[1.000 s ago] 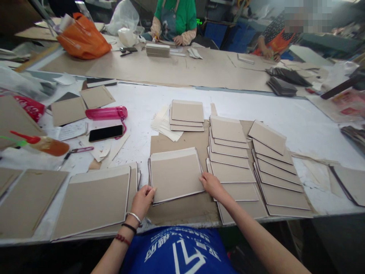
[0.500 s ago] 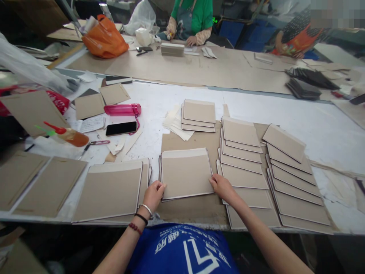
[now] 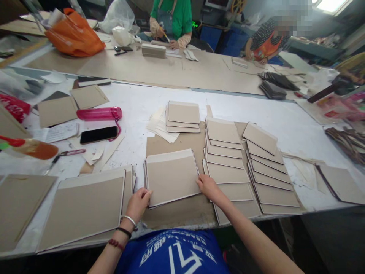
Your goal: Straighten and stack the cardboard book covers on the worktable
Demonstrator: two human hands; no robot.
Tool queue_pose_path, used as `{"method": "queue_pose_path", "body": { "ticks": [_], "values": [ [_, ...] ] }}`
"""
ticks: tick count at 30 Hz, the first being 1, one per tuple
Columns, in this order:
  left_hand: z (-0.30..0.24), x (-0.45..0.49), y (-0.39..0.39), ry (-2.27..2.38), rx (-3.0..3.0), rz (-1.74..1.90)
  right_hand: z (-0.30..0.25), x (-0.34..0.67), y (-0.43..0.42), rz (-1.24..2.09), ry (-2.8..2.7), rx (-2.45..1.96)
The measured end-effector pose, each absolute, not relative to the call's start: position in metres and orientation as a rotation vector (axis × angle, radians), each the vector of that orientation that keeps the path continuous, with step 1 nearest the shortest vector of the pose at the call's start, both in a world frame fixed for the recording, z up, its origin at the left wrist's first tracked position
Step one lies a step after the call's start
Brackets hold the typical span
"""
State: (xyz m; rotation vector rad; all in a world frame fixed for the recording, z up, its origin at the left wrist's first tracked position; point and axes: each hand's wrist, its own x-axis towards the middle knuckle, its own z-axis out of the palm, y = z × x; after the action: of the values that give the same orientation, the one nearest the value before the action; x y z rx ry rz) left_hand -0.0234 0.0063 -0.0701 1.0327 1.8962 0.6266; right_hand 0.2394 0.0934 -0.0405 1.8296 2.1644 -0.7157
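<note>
A small stack of beige cardboard panels [image 3: 172, 175] with pale borders and dark edges lies in front of me on a brown board [image 3: 159, 144]. My left hand [image 3: 139, 203] pinches its lower left corner between thumb and fingers. On the opposite side, my right hand [image 3: 208, 186] grips the stack's right edge. Larger panels [image 3: 88, 205] lie beside my left hand. Two overlapping columns of similar panels, a nearer column [image 3: 225, 156] and a farther column [image 3: 270, 179], spread out to the right. Behind the stack sits a smaller pile of panels [image 3: 183, 113].
At left are a pink bottle [image 3: 98, 113], a phone [image 3: 98, 134], a pen-like cutter [image 3: 71, 152] and a glue bottle [image 3: 37, 147]. Across the far table, an orange bag [image 3: 75, 36] stands near a person in green [image 3: 184, 21]; another person wears an orange apron [image 3: 266, 48].
The camera view has swung to the right, so things appear shifted left. Both hands stay on the panel stack. The person in green now holds a brush-like tool over the work.
</note>
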Motion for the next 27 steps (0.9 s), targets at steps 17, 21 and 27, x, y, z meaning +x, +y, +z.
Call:
{"method": "queue_pose_path", "body": {
  "ticks": [17, 21, 27],
  "values": [
    [-0.081, -0.023, 0.007, 1.877, 0.938, 0.665, -0.048, 0.241, 0.097, -0.707, 2.166, 1.764],
    [-0.087, -0.022, 0.008, 1.885, 0.897, 0.673, -0.049, 0.241, 0.098, -0.692, 2.171, 1.749],
    [-0.089, -0.022, 0.008, 1.872, 0.877, 0.678, -0.043, 0.238, 0.098, -0.658, 2.162, 1.746]
  ]
}}
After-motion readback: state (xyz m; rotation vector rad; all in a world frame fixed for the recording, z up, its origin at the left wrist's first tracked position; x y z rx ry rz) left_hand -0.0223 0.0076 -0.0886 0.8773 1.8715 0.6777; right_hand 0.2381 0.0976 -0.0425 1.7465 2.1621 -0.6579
